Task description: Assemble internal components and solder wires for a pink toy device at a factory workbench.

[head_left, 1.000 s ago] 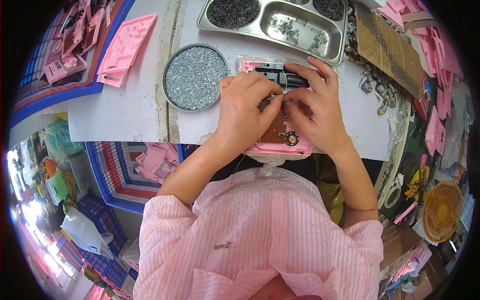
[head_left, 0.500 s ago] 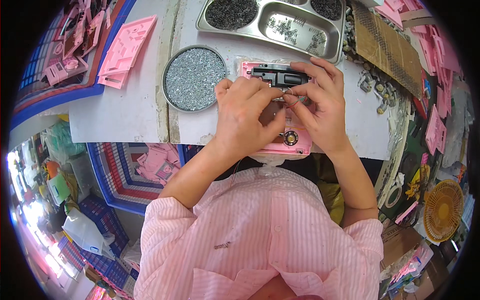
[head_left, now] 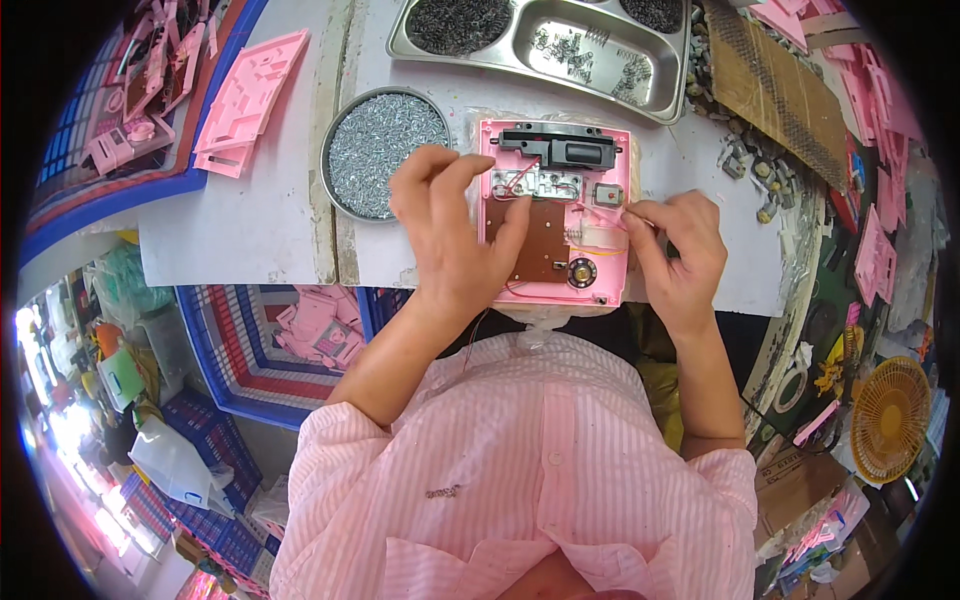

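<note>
You are holding your left hand (head_left: 443, 228) spread and loose over the left edge of the pink housing (head_left: 612, 272), while your right hand (head_left: 684, 250) is pinching thumb and forefinger at its right edge, on what I cannot tell. The housing, carrying a brown board (head_left: 540, 240), is lying on the surface (head_left: 385, 252), between you and a steel tray (head_left: 505, 63)

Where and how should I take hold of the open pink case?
Likely by its left and right edges, coming from both sides at once: the pink case lies flat, open side up, those edges look fairly straight, and red wires and a brown board occupy its inside.
</note>
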Demonstrator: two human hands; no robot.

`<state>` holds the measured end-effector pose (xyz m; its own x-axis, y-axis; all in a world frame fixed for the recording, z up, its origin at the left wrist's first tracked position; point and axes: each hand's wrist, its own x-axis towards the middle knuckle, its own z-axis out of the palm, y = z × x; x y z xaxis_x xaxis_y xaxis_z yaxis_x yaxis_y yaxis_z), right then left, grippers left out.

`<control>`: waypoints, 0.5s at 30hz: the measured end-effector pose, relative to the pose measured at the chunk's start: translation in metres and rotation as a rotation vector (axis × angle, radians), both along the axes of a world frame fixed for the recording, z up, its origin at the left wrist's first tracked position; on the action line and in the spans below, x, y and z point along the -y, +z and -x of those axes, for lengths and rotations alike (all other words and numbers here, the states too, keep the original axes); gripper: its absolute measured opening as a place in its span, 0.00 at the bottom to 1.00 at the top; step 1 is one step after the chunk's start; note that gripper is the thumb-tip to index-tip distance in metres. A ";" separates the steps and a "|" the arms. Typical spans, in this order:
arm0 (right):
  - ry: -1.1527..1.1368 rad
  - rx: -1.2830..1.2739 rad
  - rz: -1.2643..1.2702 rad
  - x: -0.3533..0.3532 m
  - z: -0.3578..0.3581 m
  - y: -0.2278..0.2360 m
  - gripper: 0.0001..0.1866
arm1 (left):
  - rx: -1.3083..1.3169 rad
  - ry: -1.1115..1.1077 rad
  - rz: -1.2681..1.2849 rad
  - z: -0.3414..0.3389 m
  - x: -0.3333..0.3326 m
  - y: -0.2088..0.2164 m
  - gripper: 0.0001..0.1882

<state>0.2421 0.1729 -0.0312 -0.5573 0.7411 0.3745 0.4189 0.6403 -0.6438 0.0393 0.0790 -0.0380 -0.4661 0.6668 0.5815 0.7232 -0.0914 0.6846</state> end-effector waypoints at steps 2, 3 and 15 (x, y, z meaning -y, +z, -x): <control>0.015 -0.042 0.147 0.003 -0.001 0.006 0.06 | 0.052 -0.127 -0.096 -0.004 0.000 0.010 0.16; 0.011 -0.082 0.232 0.006 0.001 0.009 0.07 | 0.009 -0.285 -0.061 -0.004 0.002 0.019 0.18; 0.315 -0.033 -0.203 -0.003 0.005 0.032 0.12 | 0.061 -0.847 0.451 0.012 -0.033 0.018 0.16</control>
